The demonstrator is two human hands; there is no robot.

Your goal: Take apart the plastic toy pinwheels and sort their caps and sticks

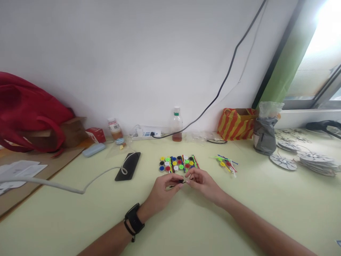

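My left hand [163,189], with a black watch [134,218] on its wrist, pinches a small black plastic piece [181,181] that has a thin stem. The fingertips of my right hand [200,182] are closed at the piece's other end. Fingers cover part of it. Just beyond my hands lie several small round discs [181,167] in yellow, green, white, blue, red and black, in rows with thin coloured sticks [196,161] between them. To the right is a loose group of coloured sticks and discs [227,164].
A phone [128,166] with a pale cable [102,175] lies left. Along the wall stand a bottle [177,124], a power strip [146,131] and a striped bag [236,124]. At right are a grey pouch [265,137] and stacked discs [317,163]; a red bag [29,106] sits far left.
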